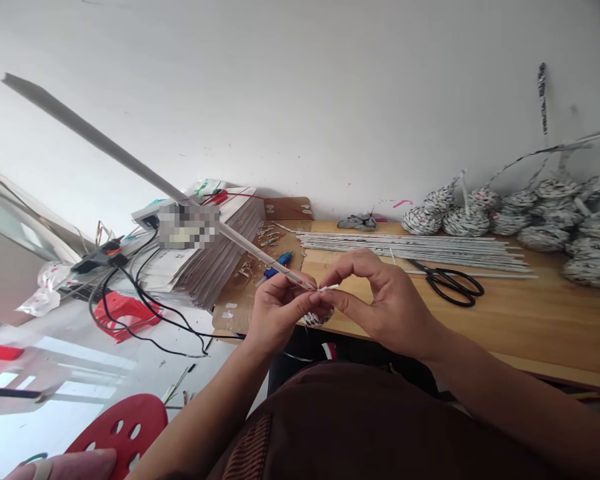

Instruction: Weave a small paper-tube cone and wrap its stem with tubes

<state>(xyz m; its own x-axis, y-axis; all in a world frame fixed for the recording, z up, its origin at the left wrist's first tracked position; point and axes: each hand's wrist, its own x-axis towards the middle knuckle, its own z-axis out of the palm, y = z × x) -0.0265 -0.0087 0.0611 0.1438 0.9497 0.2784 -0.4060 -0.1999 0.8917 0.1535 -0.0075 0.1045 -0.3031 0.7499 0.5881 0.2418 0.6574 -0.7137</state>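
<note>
A long rolled paper tube (105, 143) slants up to the far left from my fingers. My left hand (276, 312) is closed, its thumb and fingers pinching the tube's lower end. From the other side my right hand (390, 303) pinches the short white paper tip (329, 288) between thumb and index finger. The fingertips of both hands nearly meet there. Beneath them, a small woven paper piece (319, 319) shows in part at the table edge; the hands cover the rest. Black-handled scissors (455, 287) lie right of my right hand, and paper sticks (415, 250) lie beyond.
Several woven paper gourd shapes (467, 220) stand along the wall at right. A blue glue gun (279, 265) lies on cardboard among scraps. At left are a tall paper stack (220, 260), a power strip (100, 257) with black cables, and a red stool (150, 417).
</note>
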